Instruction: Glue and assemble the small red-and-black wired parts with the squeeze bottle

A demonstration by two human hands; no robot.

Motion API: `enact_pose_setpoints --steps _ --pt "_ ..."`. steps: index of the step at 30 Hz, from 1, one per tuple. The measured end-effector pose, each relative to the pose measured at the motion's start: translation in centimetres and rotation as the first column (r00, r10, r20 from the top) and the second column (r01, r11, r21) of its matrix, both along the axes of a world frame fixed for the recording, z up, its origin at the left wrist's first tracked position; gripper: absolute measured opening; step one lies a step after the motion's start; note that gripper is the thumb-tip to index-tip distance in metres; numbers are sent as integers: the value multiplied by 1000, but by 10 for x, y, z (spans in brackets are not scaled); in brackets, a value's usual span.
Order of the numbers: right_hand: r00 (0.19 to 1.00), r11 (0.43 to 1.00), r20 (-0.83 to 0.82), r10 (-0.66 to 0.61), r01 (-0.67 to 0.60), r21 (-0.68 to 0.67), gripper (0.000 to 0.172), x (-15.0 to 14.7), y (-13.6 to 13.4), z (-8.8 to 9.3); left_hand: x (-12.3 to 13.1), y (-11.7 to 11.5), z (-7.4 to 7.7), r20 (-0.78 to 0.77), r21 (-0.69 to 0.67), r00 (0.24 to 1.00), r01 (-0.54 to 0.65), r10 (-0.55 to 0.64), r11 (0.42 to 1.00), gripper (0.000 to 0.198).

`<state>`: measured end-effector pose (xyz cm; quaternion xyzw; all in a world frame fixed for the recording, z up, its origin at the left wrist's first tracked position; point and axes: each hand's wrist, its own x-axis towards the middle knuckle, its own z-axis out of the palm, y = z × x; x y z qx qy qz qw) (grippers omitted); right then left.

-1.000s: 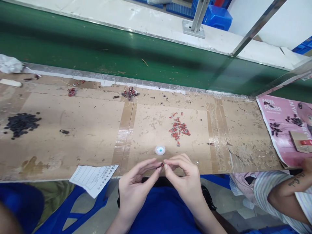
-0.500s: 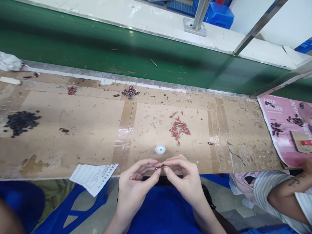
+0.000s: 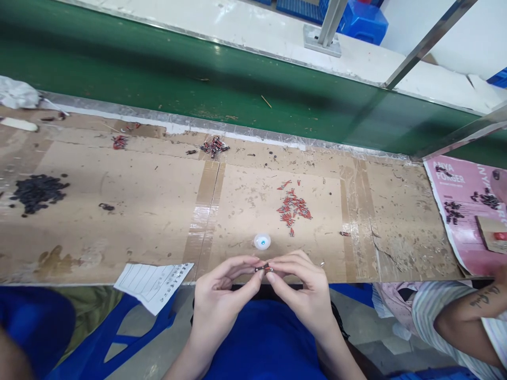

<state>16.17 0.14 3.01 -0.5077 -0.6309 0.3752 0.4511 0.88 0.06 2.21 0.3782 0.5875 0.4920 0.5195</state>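
Close to the table's front edge, my left hand and my right hand meet fingertip to fingertip. Between them they pinch a small dark part with red on it; its exact kind is too small to make out. Both hands are closed, thumbs against forefingers. Just beyond the fingertips stands a small round white cup with a blue spot in the middle. Farther off lies a loose pile of small red parts with metallic ends.
Cardboard covers the table. Black pieces are heaped at left, and a mixed dark-and-red pile lies at the back. A paper slip overhangs the front edge. Another person's arm is at right, beside a pink sheet.
My fingers have shifted slightly around the small part, and more red shows at my right fingertips. The whole view has moved a little; the piles look unchanged.
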Motion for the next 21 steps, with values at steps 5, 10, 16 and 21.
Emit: enact_pose_setpoints --steps 5,10,16,21 --pt "999 999 -39 -11 9 -34 15 -1 -1 -1 -1 0 3 13 -45 999 34 -33 998 14" --pt "996 991 -86 -36 24 -135 10 -1 -2 -3 0 0 5 89 -81 995 60 -52 995 13" --pt "996 986 -70 -52 40 -160 9 -6 -3 -4 3 2 8 114 -64 994 13 -5 998 10" --pt "997 991 -72 -33 24 -132 9 -10 -7 -7 0 2 10 104 -59 994 31 -24 998 9"
